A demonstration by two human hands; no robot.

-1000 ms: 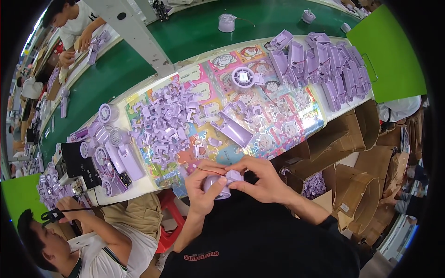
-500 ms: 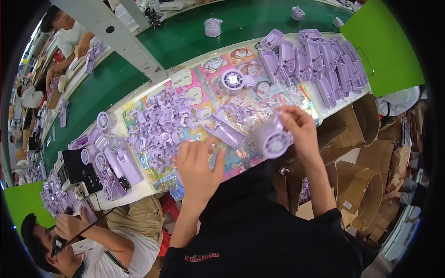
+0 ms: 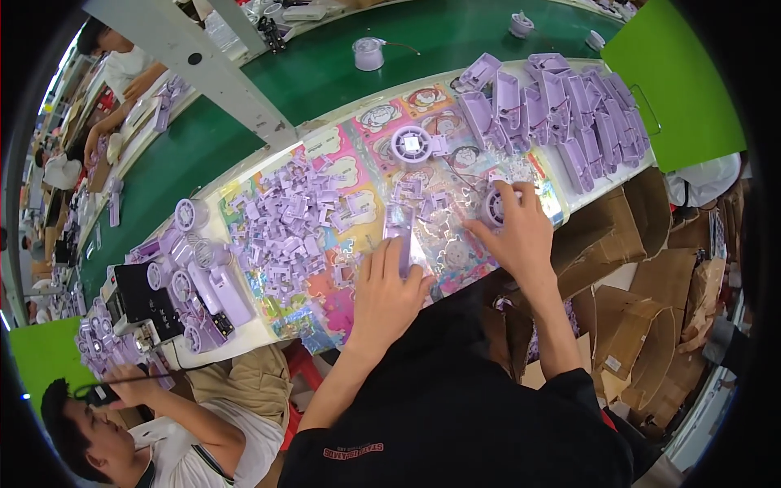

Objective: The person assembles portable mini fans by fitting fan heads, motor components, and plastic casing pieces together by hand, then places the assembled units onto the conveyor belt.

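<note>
My left hand (image 3: 389,289) lies on the colourful mat (image 3: 358,207), its fingers around a long purple plastic handle piece (image 3: 399,240). My right hand (image 3: 517,232) reaches further out and grips a round purple fan head (image 3: 494,205) resting on the mat. A heap of small purple plastic parts (image 3: 297,220) lies left of my left hand. Another round fan head (image 3: 411,146) sits further back on the mat.
A row of purple housings (image 3: 561,110) fills the table's right end. Assembled purple fans (image 3: 199,281) and a black device (image 3: 142,301) stand at the left. A green conveyor belt (image 3: 325,73) runs behind. Cardboard boxes (image 3: 643,285) sit at the right. A person (image 3: 146,423) sits lower left.
Both hands moved apart from close to my body out over the mat. My right hand carried the round fan head further right and set it down; my left hand closed on the handle piece.
</note>
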